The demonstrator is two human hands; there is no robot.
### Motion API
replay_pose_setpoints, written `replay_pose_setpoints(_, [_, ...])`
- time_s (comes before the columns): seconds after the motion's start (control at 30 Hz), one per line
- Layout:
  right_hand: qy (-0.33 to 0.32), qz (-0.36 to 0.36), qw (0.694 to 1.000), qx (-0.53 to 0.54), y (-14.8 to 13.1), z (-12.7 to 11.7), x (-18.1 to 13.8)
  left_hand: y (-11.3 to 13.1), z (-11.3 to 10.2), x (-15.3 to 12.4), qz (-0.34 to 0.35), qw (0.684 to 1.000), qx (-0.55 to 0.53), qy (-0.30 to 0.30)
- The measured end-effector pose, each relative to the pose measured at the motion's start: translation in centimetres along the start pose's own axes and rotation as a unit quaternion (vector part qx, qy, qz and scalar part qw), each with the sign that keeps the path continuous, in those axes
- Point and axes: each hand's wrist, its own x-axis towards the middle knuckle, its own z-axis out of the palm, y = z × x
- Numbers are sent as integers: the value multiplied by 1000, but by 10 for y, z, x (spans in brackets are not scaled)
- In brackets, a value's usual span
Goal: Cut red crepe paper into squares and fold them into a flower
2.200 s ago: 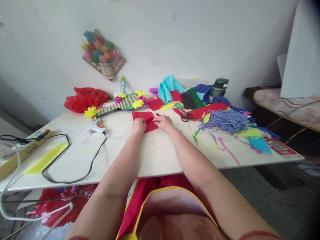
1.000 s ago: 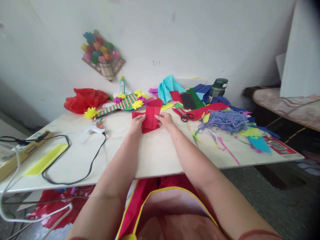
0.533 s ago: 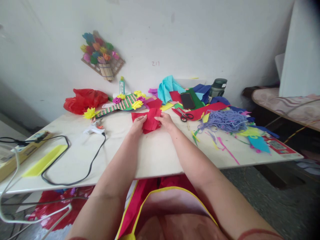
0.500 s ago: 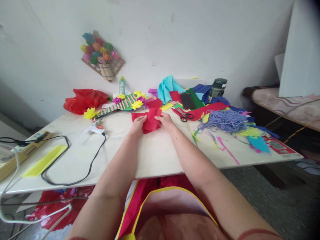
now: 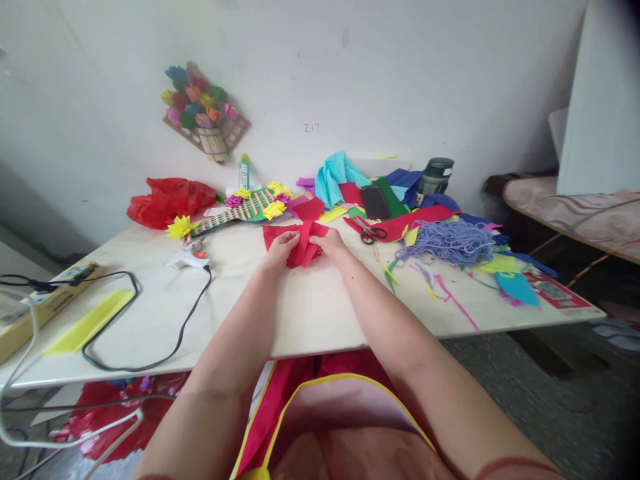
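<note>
Red crepe paper point(image 5: 306, 241) is held between my two hands above the middle of the white table. My left hand point(image 5: 284, 249) pinches its left side, thumb on top. On the right side, my right hand point(image 5: 326, 245) grips the paper with the thumb over it and the fingers underneath, partly hidden. A narrow folded strip of the paper stands up between the thumbs. Just behind lies another red piece point(image 5: 309, 209). Scissors point(image 5: 371, 231) with dark handles rest to the right of my right hand.
A flower-decorated green craft piece point(image 5: 245, 209) and a white glue gun point(image 5: 187, 257) with its black cord lie left. On the right are a purple yarn heap point(image 5: 450, 241), a phone point(image 5: 375, 202), a bottle point(image 5: 437, 177) and paper scraps. A power strip point(image 5: 50, 300) sits far left.
The red paper has been folded narrower in the middle, and my thumbs have come closer together. My left hand has shifted slightly to the right.
</note>
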Motion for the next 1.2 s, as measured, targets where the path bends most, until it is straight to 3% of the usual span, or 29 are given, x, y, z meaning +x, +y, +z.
replay_pose_setpoints(0.23, [20,-21,999,-42,4,-1,4,8,4,-6,16,996,91,11])
replay_pose_setpoints(0.4, [3,-65,994,-85,4,-3,5,22,16,-20,-2,991,105,-82])
replay_pose_setpoints(0.47, [-3,-75,992,-99,3,-3,5,25,20,-22,3,990,112,-90])
replay_pose_setpoints(0.53, [0,-68,992,-107,4,-3,6,25,22,-21,27,993,106,-50])
replay_pose_setpoints(0.63, [16,-55,993,-106,7,-3,8,22,20,-15,82,991,87,62])
replay_pose_setpoints(0.7, [26,-61,993,-100,10,-3,11,20,17,-11,109,985,94,95])
replay_pose_setpoints(0.8, [28,-64,993,-98,14,-3,15,20,15,-11,100,985,125,69])
replay_pose_setpoints(1.0, [16,-55,991,-119,9,-4,11,25,22,-21,72,983,162,-44])
replay_pose_setpoints(1.2, [24,-44,992,-114,1,-3,4,22,19,-18,39,987,147,-57])
